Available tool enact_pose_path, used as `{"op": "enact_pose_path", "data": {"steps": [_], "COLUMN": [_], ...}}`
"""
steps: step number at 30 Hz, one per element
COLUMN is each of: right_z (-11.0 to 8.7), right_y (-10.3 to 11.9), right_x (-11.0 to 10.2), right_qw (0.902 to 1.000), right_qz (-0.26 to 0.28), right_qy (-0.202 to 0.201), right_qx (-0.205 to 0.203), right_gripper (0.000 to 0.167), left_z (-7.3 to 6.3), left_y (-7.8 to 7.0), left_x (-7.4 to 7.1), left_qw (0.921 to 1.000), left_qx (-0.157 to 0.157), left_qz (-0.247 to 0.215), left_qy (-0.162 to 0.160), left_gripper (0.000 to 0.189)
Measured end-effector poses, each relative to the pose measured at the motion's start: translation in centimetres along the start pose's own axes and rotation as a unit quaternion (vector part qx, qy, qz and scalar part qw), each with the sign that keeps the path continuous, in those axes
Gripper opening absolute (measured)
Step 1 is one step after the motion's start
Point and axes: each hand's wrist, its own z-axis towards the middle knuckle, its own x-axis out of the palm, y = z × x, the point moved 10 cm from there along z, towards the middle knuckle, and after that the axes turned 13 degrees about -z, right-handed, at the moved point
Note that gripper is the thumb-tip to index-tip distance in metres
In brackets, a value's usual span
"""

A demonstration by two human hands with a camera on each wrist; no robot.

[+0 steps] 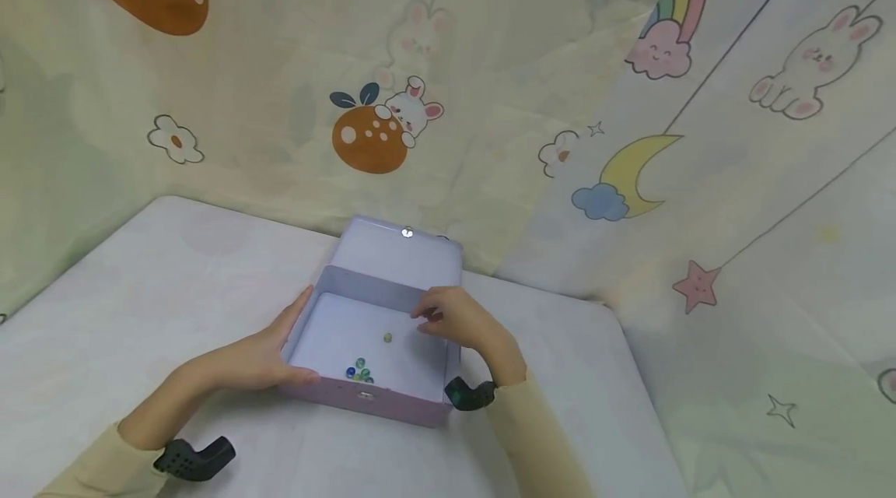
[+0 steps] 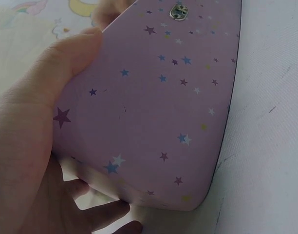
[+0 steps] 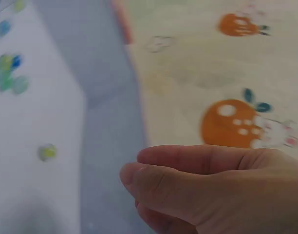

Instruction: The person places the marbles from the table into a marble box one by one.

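Observation:
A pink metal box [image 1: 378, 398] stands on the table with its lid [image 1: 399, 253] tipped back. My left hand [image 1: 248, 358] grips its front left corner, thumb over the front rim and fingers against the left side. The left wrist view shows the box's starry pink outside [image 2: 144, 97] beside the thumb. Above the right part of the box is my right hand [image 1: 455, 319], thumb and fingers bent toward each other, with nothing visible between them. Inside lies one yellow-green marble [image 1: 388, 337], apart from several blue and green marbles [image 1: 360, 363] near the front wall.
The white table [image 1: 203, 288] reaches out on both sides of the box. Behind it hangs a printed cloth [image 1: 280, 109] with rabbits and oranges. A metal clasp plate [image 1: 365, 396] sits on the box's front. Dark wrist cameras [image 1: 196, 461] are worn at both cuffs.

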Motion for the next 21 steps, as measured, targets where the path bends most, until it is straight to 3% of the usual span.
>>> {"op": "enact_pose_path", "data": {"steps": [6,12,16,21], "right_z": [-4.8,-9.8,-12.1,-13.2], "right_y": [-2.8,-4.7,-6.6,-9.0], "right_x": [-3.2,-5.7,-5.3,-2.1], "right_qw": [0.9868,0.9669,0.9614,0.9633], "right_qz": [0.105,0.127,0.136,0.133], "right_qy": [-0.115,-0.204,-0.195,-0.094], "right_qx": [0.045,0.085,0.139,0.213], "right_gripper": [0.019,0.017,0.02,0.025], "left_z": [0.0,0.0,0.2,0.4], "left_y": [-0.4,-0.5,-0.3,-0.1], "left_x": [0.0,0.1,0.3,0.3], "left_qw": [1.0,1.0,0.9999,0.9999], "left_qx": [-0.001,0.001,-0.001,-0.003], "left_qz": [-0.004,-0.002,-0.005,-0.006], "left_qy": [0.0,0.006,0.009,0.01], "left_gripper": [0.125,0.125,0.124,0.125]}}
